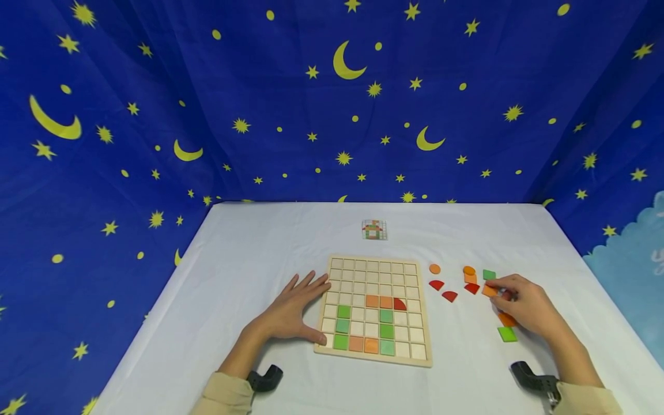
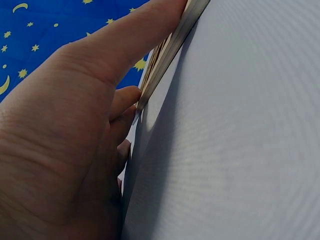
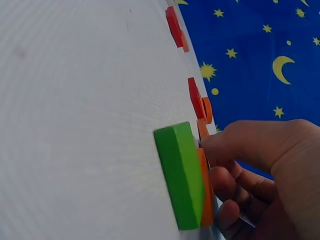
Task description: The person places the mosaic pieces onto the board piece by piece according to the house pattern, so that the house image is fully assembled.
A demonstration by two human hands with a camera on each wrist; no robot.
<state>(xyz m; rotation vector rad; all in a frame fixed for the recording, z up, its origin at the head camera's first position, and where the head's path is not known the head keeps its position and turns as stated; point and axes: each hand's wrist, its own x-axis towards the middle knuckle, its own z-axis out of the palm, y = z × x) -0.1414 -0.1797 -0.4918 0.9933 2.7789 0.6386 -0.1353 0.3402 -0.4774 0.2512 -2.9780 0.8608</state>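
Note:
My left hand [image 1: 287,311] rests at the left edge of a wooden grid board [image 1: 374,359], fingers straight and spread; in the left wrist view its thumb [image 2: 135,37] touches the board's side. Square green and orange tiles and a red quarter-circle tile [image 1: 399,304] fill some of the board's cells. To the right of the board, my right hand [image 1: 531,305] pinches an orange square tile [image 1: 489,291] between thumb and index finger, low over the table. A green tile [image 1: 508,334] and another orange tile [image 1: 507,320] lie just below that hand. Its other fingers partly hide a red piece.
A small pattern card [image 1: 374,229] lies behind the board. Between board and right hand are red quarter-circle tiles [image 1: 449,296], orange round tiles [image 1: 434,268] and a green tile [image 1: 489,274]. A star-patterned blue curtain [image 1: 311,104] stands around the white table [image 1: 259,242].

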